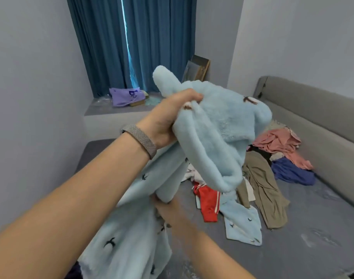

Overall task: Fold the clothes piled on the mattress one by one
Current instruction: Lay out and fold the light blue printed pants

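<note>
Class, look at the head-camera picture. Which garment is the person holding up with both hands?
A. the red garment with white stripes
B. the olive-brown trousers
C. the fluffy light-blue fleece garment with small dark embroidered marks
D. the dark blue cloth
C: the left hand grips the fluffy light-blue fleece garment up high and the right hand holds it lower down, while the other clothes lie on the grey mattress.

Soft, even, dim-cool light, daylight streaking through the curtain (131, 45) gap; wide-angle bending at edges, right hand (168, 210) motion-blurred, shadows faint.
</note>
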### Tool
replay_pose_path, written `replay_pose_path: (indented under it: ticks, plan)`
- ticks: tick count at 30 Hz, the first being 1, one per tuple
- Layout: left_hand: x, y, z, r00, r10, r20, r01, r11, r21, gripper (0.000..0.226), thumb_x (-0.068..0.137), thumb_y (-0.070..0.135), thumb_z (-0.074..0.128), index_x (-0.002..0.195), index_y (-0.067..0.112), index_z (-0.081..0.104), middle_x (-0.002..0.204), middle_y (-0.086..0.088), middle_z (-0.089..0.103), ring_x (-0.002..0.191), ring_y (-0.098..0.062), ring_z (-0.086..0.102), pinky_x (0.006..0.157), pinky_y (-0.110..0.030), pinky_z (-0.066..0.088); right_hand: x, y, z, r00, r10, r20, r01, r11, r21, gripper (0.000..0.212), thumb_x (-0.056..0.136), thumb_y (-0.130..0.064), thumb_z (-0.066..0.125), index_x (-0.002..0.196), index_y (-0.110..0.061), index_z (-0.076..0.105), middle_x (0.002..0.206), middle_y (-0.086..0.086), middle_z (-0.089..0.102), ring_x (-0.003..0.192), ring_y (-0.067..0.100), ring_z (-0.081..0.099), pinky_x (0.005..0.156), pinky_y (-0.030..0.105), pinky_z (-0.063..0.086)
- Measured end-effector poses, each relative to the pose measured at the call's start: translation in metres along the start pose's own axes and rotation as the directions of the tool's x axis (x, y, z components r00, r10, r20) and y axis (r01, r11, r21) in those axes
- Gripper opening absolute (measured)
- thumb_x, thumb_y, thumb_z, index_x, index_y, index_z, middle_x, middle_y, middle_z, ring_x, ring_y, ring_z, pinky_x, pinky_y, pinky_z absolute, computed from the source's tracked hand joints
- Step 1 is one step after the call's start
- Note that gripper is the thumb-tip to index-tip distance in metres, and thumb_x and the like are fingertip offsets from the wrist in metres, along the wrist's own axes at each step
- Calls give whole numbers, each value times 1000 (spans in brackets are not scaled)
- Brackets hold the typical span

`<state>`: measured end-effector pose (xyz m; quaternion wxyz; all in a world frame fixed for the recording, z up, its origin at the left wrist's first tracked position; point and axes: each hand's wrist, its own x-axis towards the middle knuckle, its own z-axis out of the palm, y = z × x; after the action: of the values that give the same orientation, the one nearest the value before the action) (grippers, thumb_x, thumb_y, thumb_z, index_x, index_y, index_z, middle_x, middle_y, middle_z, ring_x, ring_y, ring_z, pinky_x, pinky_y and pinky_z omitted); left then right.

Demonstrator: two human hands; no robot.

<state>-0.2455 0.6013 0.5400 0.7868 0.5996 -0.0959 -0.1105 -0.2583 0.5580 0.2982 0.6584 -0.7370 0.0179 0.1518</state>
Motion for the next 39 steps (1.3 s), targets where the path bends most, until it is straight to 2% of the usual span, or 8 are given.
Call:
replay_pose_path:
  ticks: [5,10,15,25,28,32,35,39]
  plan:
    - [7,-7,-21,986,46,-160,-31,995,92,12,89,15,62,84,15,73,90,-8,72,88,-20,70,75,-33,60,8,-17,-88,964,159,-211,-102,960,259,32,92,-47,53,113,-24,61,107,4,69,95,18,65,84,35,55]
    - [34,-44,-10,953,-162,-254,252,892,376,49,58,24,73,104,8,66,99,-15,72,80,-25,69,70,-35,60,-2,-45,-211,927,194,-320,8,845,535,36,95,-43,55,114,-13,65,104,12,72,93,25,68,71,34,56]
    - [82,-101,48,946,-200,-257,312,781,542,59,45,37,77,98,13,68,89,-11,74,84,-28,70,82,-41,57,-32,-52,-331,898,132,-419,106,860,499,43,91,-41,59,125,-15,63,115,12,70,107,29,67,97,47,51]
    - [211,-221,222,899,-272,-344,413,788,456,61,69,33,82,114,-1,59,110,-18,66,95,-31,65,91,-43,52,-161,-37,-580,840,121,-529,155,880,448,25,90,-23,52,105,-12,69,96,13,73,86,25,70,82,39,54]
    - [225,-250,271,922,-122,-368,364,597,715,57,74,35,77,118,4,58,118,-16,59,102,-33,58,92,-38,47,-160,-48,-619,841,146,-522,170,844,509,33,89,-28,54,112,-8,67,104,16,72,96,29,69,88,41,53]
    - [211,-288,344,983,-76,167,-114,465,878,67,61,34,79,117,17,45,120,-10,50,103,-23,54,88,-36,50,-127,-69,-632,875,151,-459,140,830,540,33,89,-25,51,108,-3,67,105,18,71,99,33,67,99,46,49]
    - [209,-317,378,712,-551,436,-330,285,900,85,60,49,81,130,25,38,131,2,52,106,-14,56,93,-28,48,-97,-87,-632,907,97,-409,146,840,523,42,75,-11,49,112,3,64,109,21,66,99,35,63,104,49,44]
    - [241,-332,388,755,-292,587,-472,380,796,128,48,72,64,150,30,1,153,3,10,140,-14,14,119,-22,11,-72,-108,-653,897,38,-440,245,787,567,51,62,-6,45,109,5,60,100,19,65,92,35,62,98,46,47]
